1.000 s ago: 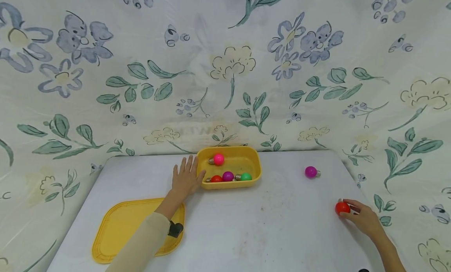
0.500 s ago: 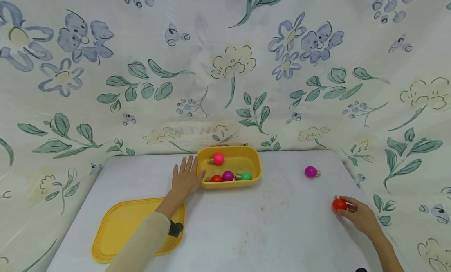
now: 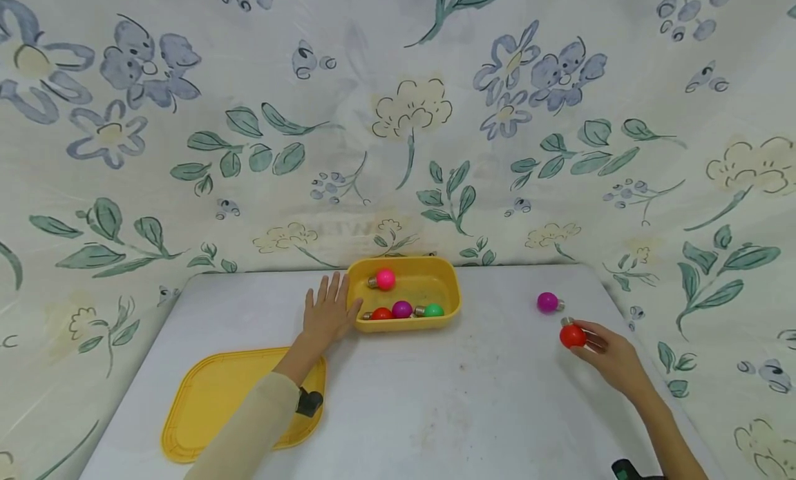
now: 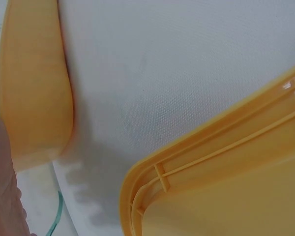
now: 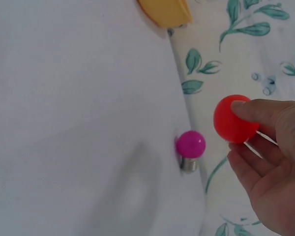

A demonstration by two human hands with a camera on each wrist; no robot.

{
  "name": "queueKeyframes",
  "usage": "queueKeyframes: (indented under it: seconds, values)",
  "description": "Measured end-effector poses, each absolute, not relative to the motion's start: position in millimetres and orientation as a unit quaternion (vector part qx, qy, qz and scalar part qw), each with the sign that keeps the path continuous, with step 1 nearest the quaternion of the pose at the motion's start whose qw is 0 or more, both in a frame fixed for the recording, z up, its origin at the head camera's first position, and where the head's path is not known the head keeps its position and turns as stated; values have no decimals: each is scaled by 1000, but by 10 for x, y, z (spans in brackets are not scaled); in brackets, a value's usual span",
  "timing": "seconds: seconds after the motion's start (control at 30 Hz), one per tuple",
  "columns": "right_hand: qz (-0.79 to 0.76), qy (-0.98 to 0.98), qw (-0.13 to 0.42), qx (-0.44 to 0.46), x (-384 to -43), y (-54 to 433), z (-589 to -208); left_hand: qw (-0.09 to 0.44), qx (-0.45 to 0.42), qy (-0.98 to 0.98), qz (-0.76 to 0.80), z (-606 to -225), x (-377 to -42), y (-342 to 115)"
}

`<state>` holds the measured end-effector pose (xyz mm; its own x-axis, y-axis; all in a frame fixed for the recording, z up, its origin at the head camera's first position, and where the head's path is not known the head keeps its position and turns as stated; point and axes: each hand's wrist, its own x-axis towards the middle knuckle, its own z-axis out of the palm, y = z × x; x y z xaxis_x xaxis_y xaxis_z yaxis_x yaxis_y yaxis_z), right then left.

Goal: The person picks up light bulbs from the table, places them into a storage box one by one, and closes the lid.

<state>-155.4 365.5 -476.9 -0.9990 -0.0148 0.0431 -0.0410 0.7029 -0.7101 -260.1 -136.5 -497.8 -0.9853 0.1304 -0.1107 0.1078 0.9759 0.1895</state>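
Between thumb and fingers, my right hand pinches a red light bulb, held above the table with its metal base pointing up and away. In the right wrist view the red bulb is seen in that grip, past a purple bulb lying on the table. My left hand lies with straight, spread fingers against the left side of a yellow bin. Inside the bin are a pink bulb, a red bulb, a purple bulb and a green bulb.
A shallow yellow lid lies on the white table at the left, partly under my left forearm. Behind the table hangs a floral cloth, which the bin's back side stands close to.
My right hand has moved forward and to the left with the red bulb, nearer the loose purple bulb. My left hand has stayed at the bin.
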Motion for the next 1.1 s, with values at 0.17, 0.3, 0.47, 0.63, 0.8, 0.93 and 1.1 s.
queueKeyframes:
  seconds: [0.17, 0.3, 0.47, 0.63, 0.8, 0.93, 1.1]
  values:
    - [404, -911, 43, 68, -1651, 3476, -4680, 62, 60, 992, 95, -4984, -2606, -1371]
    - [426, -897, 47, 106, -1744, 3351, -4651, 63, 58, 992, 97, -4989, -2605, -1370]
    - [443, -885, 39, 139, -1869, 3188, -4627, 66, 60, 991, 97, -5008, -2605, -1370]
    - [458, -875, 29, 153, -1998, 3002, -4572, 64, 60, 991, 97, -5008, -2608, -1372]
    - [470, -868, 19, 160, -2127, 2820, -4542, 63, 61, 991, 102, -5001, -2602, -1373]
    - [470, -870, -2, 149, -2245, 2677, -4526, 64, 61, 991, 101, -5007, -2608, -1376]
    - [463, -875, -17, 141, -2412, 2502, -4511, 59, 61, 991, 103, -5016, -2614, -1377]
